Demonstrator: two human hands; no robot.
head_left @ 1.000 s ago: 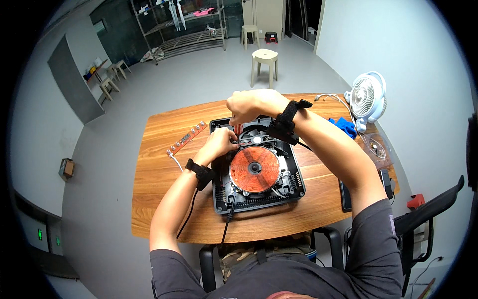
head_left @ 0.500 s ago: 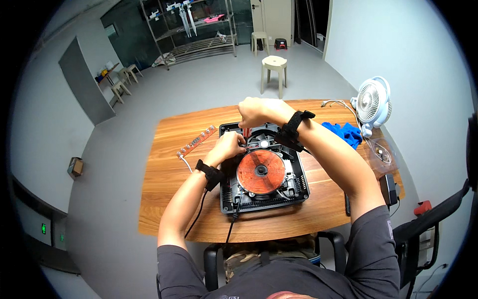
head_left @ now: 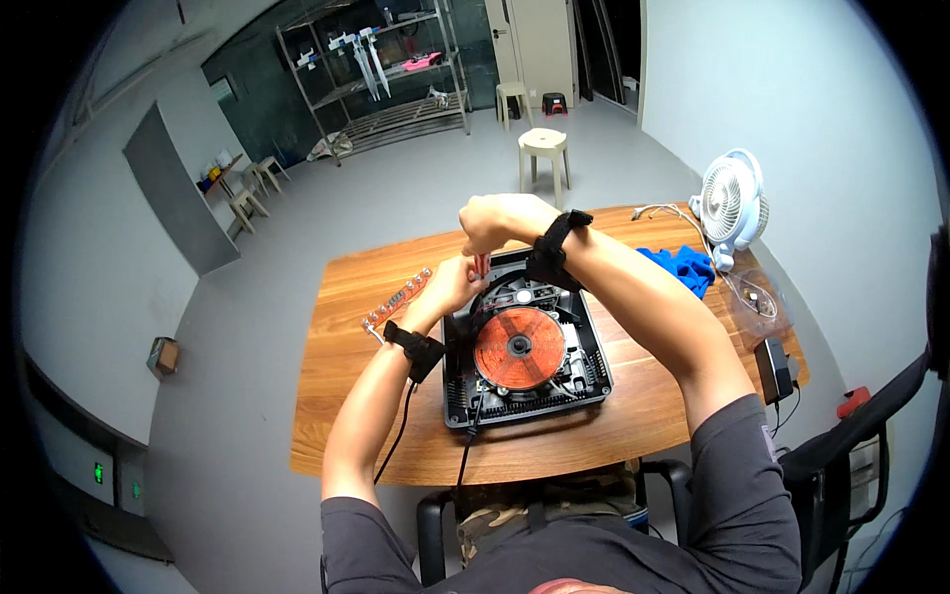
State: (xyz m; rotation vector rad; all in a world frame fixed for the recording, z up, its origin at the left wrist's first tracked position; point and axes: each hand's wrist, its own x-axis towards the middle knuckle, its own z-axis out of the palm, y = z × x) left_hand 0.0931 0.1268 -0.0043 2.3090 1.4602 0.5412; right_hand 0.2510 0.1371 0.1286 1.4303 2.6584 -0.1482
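Note:
An opened induction cooker (head_left: pixel 606 381) lies on the table, its round reddish-brown coil (head_left: pixel 500 366) and a black cooling fan (head_left: pixel 524 296) exposed. Over its far left corner, my right hand (head_left: pixel 492 220) grips from above a screwdriver (head_left: pixel 482 265) with a red handle, held upright. My left hand (head_left: pixel 455 284) is just below, its fingers pinched around the lower part of the screwdriver. The tip is hidden behind the left fingers. Left of the cooker lies an orange circuit strip (head_left: pixel 396 300) with round buttons, attached to a white cable.
The wooden table (head_left: pixel 336 396) also holds a blue cloth (head_left: pixel 683 267), a white fan (head_left: pixel 732 203), a clear tray (head_left: pixel 762 307) with small parts and a black box (head_left: pixel 773 369). Black cables run from my wrists past the near edge. A cream stool (head_left: pixel 544 144) stands beyond.
Both hands have shifted slightly left and away with the screwdriver, nearer the cooker's far left corner. The left hand has come up closer to the right. The view has tilted slightly.

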